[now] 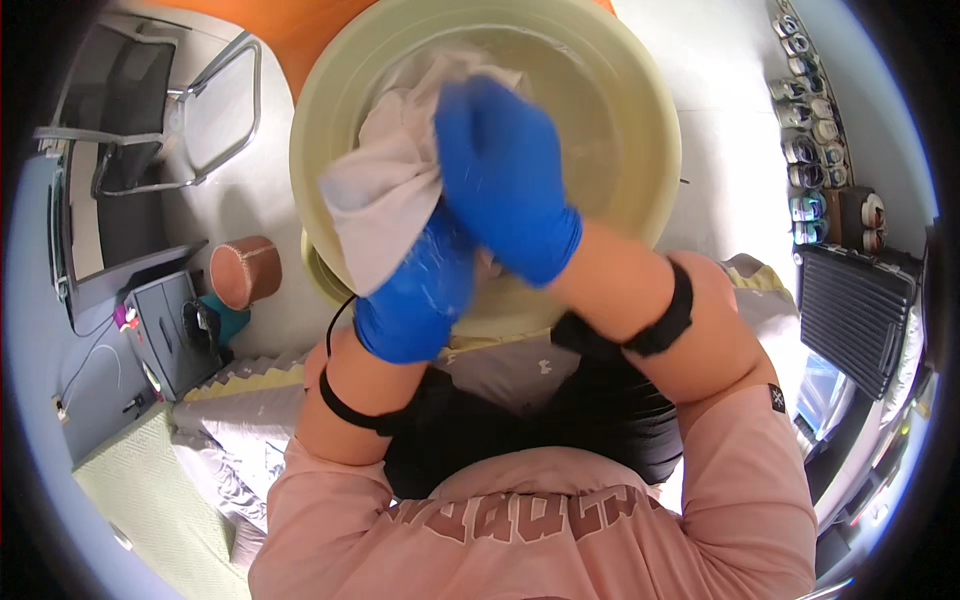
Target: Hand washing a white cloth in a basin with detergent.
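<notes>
Both my hands wear blue rubber gloves and are close together over a large pale yellow-green basin (pixel 655 150). My right hand (pixel 505 165), slightly blurred, is closed on a wet-looking, pale pinkish-white cloth (pixel 385 195). My left hand (pixel 420 285) is just below and to the left of it, also gripping the cloth; its fingertips are partly hidden behind the right hand. The cloth is bunched up, one loose flap hanging over the basin's left side and the rest trailing toward the far side. Shallow, cloudy water (pixel 590 130) shows in the basin.
An orange surface (pixel 260 25) lies beyond the basin. A metal-framed chair (pixel 215 110), a brown bin (pixel 246 272) and a grey cabinet (pixel 170 330) are on the left. On the right are rows of shoes (pixel 815 120) and a black ribbed suitcase (pixel 855 310).
</notes>
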`<action>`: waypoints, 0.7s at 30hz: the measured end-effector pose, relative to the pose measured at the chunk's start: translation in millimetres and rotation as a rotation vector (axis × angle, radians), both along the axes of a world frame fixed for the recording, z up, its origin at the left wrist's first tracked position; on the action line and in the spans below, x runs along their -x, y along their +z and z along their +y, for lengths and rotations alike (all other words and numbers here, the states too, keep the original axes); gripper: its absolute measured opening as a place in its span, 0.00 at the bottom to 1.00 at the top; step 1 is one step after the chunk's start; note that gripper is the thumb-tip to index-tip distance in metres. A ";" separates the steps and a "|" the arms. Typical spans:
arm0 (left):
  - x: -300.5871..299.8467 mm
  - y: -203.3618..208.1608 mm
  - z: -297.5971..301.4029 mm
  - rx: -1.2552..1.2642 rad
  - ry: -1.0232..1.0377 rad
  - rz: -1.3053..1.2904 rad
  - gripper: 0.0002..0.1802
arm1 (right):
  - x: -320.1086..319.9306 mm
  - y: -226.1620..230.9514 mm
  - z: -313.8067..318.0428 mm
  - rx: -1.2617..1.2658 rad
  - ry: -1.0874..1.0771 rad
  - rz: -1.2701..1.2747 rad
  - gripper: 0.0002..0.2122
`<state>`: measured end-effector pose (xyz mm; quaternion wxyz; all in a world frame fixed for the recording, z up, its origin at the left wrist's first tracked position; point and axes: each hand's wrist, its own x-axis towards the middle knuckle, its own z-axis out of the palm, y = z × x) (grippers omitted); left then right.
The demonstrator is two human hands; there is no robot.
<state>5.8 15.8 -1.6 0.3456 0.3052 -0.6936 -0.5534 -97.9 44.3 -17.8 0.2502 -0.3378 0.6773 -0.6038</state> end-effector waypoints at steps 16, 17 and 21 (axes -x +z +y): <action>-13.0 -4.5 -2.5 -0.251 0.066 0.211 0.29 | -2.3 -1.7 8.8 0.045 0.094 0.183 0.10; -9.7 -1.1 -1.0 -0.084 0.048 0.085 0.29 | -1.8 -3.0 9.6 0.042 0.092 0.186 0.10; -11.4 -9.3 -16.9 -0.511 0.032 0.322 0.28 | -30.6 11.6 23.5 -0.013 0.159 0.306 0.10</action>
